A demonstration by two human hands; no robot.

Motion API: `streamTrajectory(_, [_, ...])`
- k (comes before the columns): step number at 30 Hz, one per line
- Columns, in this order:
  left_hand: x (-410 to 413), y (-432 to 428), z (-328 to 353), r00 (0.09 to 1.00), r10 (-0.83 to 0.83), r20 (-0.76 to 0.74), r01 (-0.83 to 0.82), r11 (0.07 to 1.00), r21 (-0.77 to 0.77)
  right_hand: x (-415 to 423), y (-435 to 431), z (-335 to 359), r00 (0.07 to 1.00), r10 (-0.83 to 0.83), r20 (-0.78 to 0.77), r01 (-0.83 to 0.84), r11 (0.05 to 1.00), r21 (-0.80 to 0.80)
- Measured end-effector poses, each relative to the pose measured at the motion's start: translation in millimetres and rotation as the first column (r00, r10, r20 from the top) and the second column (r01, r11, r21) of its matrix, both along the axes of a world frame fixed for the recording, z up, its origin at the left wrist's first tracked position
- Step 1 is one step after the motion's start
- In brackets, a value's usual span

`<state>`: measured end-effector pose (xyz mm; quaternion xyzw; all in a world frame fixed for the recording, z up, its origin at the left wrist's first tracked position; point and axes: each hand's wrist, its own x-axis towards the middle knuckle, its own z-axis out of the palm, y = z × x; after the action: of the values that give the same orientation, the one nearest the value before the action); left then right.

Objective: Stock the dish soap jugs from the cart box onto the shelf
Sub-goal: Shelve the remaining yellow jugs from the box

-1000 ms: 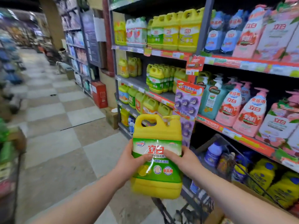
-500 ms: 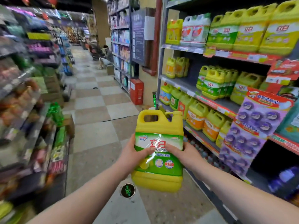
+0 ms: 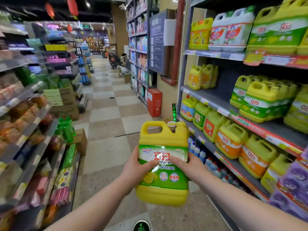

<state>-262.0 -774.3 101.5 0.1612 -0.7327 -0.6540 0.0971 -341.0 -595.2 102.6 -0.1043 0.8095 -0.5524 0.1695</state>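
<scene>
A yellow dish soap jug (image 3: 164, 139) with a green and white label hangs upright in the air in front of me, above the aisle floor. My left hand (image 3: 135, 167) grips its left side and my right hand (image 3: 189, 165) grips its right side, thumbs across the label. The shelf (image 3: 216, 104) stands to the right, with rows of yellow and green jugs (image 3: 265, 100) on several levels. A bare grey stretch of shelf board lies between the small yellow jugs (image 3: 202, 77) and the green-label ones. The cart and its box are out of view.
The checkered aisle floor (image 3: 106, 114) runs ahead. Shelves of goods (image 3: 25, 130) and cardboard boxes (image 3: 80, 140) line the left side. A red box (image 3: 154, 102) stands on the floor by the shelf end. A person (image 3: 124, 64) crouches far down the aisle.
The view has swung left and along the aisle, from facing the shelf and the cart corner to looking down the aisle. Both hands have kept their grip on the jug.
</scene>
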Motion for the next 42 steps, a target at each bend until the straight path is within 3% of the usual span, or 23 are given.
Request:
streamTrajectory(8, [-148,-21,9,1.0,-0.015,-0.012,0.015,1.0,-0.008,-147,-18,15,0.999,0.009,-0.037,-0.012,0.996,-0.094])
streamTrajectory(16, [-261,-34,2,0.996,-0.083,-0.016,0.082,0.996,-0.044,-239,-26,8,0.996,-0.092,0.007,0.092,0.991,-0.092])
streamTrajectory(26, [-434,-73,6,0.943,-0.331,-0.037,0.33,0.944,-0.019,-366,-58,18,0.949,-0.31,-0.05,0.306,0.949,-0.072])
streamTrajectory(32, [-530,-90,10,0.881,-0.469,-0.051,0.464,0.881,-0.091,-424,-76,23,0.873,-0.484,-0.052,0.48,0.874,-0.08])
streamTrajectory(42, [-641,-26,-4,0.764,-0.642,-0.071,0.641,0.767,-0.036,-502,-23,20,0.758,-0.652,-0.004,0.652,0.758,0.026])
